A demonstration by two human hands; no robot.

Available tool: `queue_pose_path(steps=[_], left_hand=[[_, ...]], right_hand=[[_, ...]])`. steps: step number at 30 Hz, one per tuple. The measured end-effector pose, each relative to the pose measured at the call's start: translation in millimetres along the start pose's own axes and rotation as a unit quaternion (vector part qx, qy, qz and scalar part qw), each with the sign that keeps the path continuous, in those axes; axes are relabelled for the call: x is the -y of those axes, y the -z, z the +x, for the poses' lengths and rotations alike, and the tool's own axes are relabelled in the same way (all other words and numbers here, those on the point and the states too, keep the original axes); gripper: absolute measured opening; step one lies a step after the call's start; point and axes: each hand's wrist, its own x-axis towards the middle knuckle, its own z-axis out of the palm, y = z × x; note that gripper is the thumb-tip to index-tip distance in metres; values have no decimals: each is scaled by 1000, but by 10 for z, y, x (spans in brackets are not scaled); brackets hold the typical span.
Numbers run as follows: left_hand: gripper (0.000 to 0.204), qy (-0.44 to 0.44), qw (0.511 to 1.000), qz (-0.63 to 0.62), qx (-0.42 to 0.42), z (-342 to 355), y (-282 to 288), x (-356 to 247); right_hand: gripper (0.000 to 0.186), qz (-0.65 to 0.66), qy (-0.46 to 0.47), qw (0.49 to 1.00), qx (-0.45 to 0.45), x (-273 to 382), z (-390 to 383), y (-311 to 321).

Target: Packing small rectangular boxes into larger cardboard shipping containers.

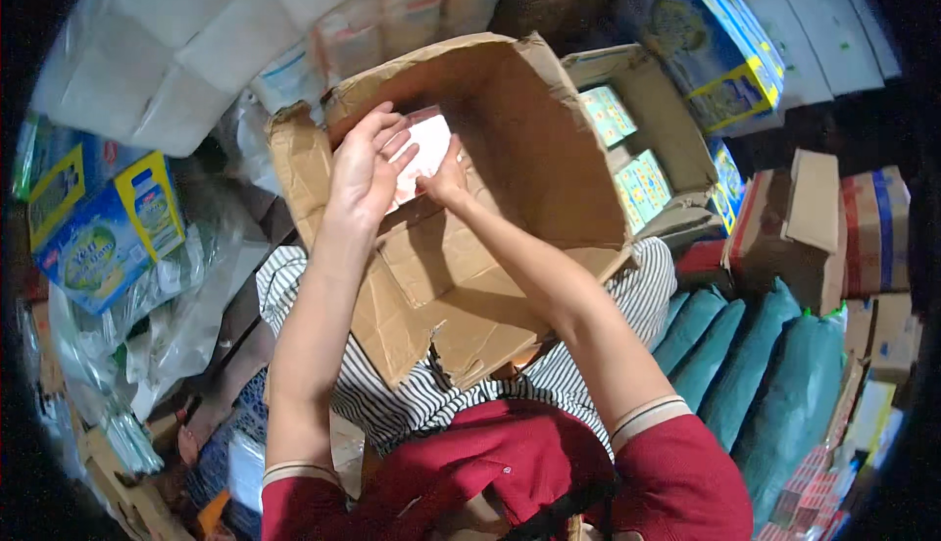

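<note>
A large open cardboard box (510,110) with worn, bent flaps stands in front of me, its near flaps over my striped trousers. Inside it, toward the far left, is a small white packet with pinkish-red edges (427,149). My right hand (447,180) grips the packet's right side, thumb and fingers at its edge. On the other side, my left hand (365,171) is open, palm turned toward the packet, fingers stretched out and apart. Its fingertips are close to the packet's left edge; whether they touch it I cannot tell.
A smaller carton (676,120) holding pale green-and-yellow packs stands right of the box. Blue-and-yellow cartons (103,232) lie at the left beside clear plastic wrapping (176,296). Dark green wrapped bundles (774,384) lie at the right. White wrapped packages (196,31) are stacked behind.
</note>
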Motion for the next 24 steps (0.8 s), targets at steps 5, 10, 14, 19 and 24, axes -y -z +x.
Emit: queue_pose_path(steps=[5, 10, 14, 19, 24], left_hand=[[48, 16, 999, 47, -5, -76, 200, -119], [47, 67, 988, 86, 109, -54, 124, -41], [36, 6, 959, 189, 213, -71, 134, 84], [30, -57, 906, 331, 256, -280, -192, 388], [30, -39, 875, 378, 299, -501, -248, 381]], right_hand=[[67, -217, 197, 956, -1, -60, 118, -437], [70, -204, 91, 959, 173, 224, -34, 111], [70, -127, 200, 927, 292, 457, -484, 829], [64, -44, 180, 924, 333, 238, -924, 1743], [55, -192, 320, 905, 203, 170, -1397, 2776]])
